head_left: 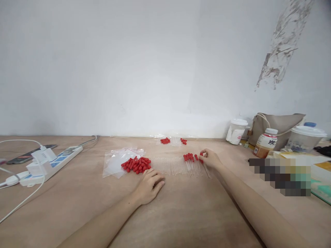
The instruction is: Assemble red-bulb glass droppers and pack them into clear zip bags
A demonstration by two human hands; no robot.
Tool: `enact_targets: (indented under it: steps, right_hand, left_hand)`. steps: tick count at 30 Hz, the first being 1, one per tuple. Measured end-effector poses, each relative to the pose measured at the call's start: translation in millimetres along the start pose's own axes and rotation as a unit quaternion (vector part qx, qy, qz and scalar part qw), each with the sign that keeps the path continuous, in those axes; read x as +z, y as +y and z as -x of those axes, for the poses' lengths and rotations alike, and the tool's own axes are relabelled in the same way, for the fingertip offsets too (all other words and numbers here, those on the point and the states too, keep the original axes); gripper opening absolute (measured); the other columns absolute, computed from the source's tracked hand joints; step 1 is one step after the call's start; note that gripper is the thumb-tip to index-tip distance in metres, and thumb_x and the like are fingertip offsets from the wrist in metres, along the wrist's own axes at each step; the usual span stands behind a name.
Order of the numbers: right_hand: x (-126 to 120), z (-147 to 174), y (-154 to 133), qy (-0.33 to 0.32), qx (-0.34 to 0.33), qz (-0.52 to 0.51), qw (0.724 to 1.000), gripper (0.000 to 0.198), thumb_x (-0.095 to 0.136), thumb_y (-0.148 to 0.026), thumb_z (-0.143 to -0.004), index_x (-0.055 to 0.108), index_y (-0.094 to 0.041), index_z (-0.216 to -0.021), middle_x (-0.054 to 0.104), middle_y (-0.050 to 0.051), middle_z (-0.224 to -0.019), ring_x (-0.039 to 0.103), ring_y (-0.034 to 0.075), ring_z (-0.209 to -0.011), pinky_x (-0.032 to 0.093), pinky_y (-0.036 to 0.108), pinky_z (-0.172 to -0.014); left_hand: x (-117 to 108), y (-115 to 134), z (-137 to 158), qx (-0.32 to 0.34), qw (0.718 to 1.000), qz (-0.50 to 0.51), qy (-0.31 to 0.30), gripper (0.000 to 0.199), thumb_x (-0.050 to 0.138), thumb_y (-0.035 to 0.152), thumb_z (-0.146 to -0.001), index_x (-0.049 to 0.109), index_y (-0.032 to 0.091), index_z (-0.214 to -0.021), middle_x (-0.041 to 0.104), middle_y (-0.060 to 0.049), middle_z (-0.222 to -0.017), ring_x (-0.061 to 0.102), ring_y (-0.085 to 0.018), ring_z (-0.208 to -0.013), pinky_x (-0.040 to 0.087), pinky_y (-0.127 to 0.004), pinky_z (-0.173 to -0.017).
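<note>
My right hand (210,159) pinches a glass dropper (206,168) by its red rubber bulb; the glass end slants down to the table. Just left of it lie several droppers (190,162) with red bulbs on their tops. A row of bare glass tubes (167,166) stretches further left, side by side. My left hand (150,186) rests on the table, fingers loosely spread, holding nothing I can see. Its fingertips are close to a pile of loose red rubber bulbs (137,164), partly lying on clear zip bags (111,165).
At the back lies a clear bag (176,141) with red bulbs and tubes. A power strip (58,162) with cables and a phone (31,154) are on the left. On the right stand a white cup (236,132), a bottle (266,143), a bag (279,127) and a lidded tub (302,139).
</note>
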State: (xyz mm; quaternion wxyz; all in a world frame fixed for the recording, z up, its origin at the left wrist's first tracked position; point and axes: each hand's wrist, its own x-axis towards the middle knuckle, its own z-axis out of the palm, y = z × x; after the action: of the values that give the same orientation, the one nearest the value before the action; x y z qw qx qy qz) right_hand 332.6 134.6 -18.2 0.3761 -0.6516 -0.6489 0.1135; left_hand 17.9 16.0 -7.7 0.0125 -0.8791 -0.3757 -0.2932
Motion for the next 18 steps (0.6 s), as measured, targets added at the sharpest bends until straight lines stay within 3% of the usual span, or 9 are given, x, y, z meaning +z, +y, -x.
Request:
enact_targets:
  steps: [8, 14, 18]
  right_hand:
    - [-1.3, 10.2, -0.9, 0.017, -0.012, 0.027, 0.999, 0.021, 0.052, -0.029, -0.07, 0.051, -0.019, -0.088, 0.056, -0.001, -0.063, 0.052, 0.014, -0.061, 0.033, 0.023, -0.055]
    - [-12.1, 38.2, -7.4, 0.026, -0.059, 0.071, 0.995, 0.012, 0.051, -0.03, -0.069, 0.053, -0.019, -0.065, 0.056, 0.004, -0.073, 0.052, 0.016, -0.068, 0.035, 0.024, -0.059]
    - [-7.7, 47.0, -5.9, 0.01, -0.071, 0.074, 0.995, 0.013, 0.052, -0.029, -0.068, 0.054, -0.018, -0.063, 0.055, 0.005, -0.074, 0.052, 0.016, -0.068, 0.038, 0.026, -0.062]
  left_hand:
    - [0.7, -0.4, -0.6, -0.002, 1.0, 0.007, -0.012, 0.017, 0.044, 0.022, -0.086, 0.06, 0.02, -0.089, 0.06, -0.003, -0.085, 0.05, -0.019, -0.082, 0.037, -0.035, -0.076]
    - [1.5, -0.2, -1.6, -0.001, 1.0, 0.011, -0.013, 0.017, 0.044, 0.023, -0.085, 0.061, 0.02, -0.088, 0.06, -0.004, -0.084, 0.05, -0.019, -0.082, 0.037, -0.034, -0.076]
    - [1.9, 0.3, -1.9, -0.009, 1.0, 0.009, -0.021, 0.018, 0.044, 0.023, -0.085, 0.061, 0.02, -0.088, 0.06, -0.004, -0.085, 0.05, -0.019, -0.082, 0.036, -0.034, -0.077]
